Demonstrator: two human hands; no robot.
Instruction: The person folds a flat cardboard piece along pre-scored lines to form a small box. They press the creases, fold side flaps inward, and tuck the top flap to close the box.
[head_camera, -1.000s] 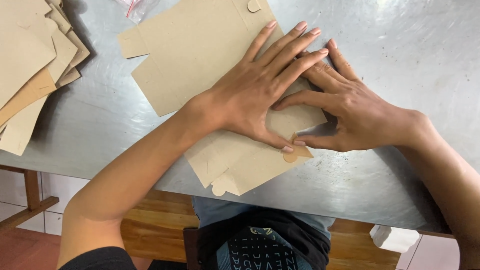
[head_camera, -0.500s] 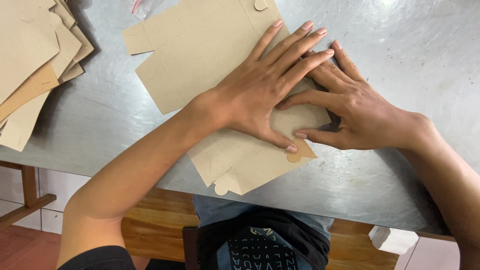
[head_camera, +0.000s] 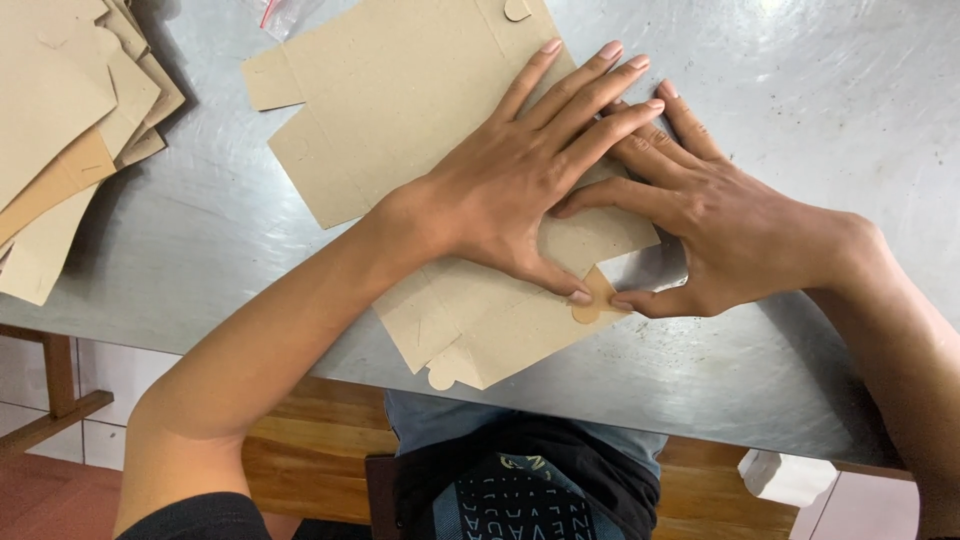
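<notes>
A flat brown cardboard cut-out (head_camera: 400, 100) with flaps and rounded tabs lies on a scratched metal table (head_camera: 820, 330). My left hand (head_camera: 520, 175) presses flat on its middle, fingers spread and pointing to the far right. My right hand (head_camera: 715, 220) lies beside it, its fingers tucked partly under my left fingers, thumb touching a small rounded tab (head_camera: 590, 300) at the cardboard's right edge. The near part of the cardboard (head_camera: 470, 335) hangs over the table's front edge. Neither hand grips anything.
A stack of similar brown cardboard blanks (head_camera: 60, 130) sits at the far left of the table. A clear plastic bag (head_camera: 275, 10) shows at the top. Below the table edge are a wooden bench (head_camera: 310, 450) and my lap.
Both hands keep pressing in the same place. The view has shifted slightly; the cardboard and hands have barely moved.
</notes>
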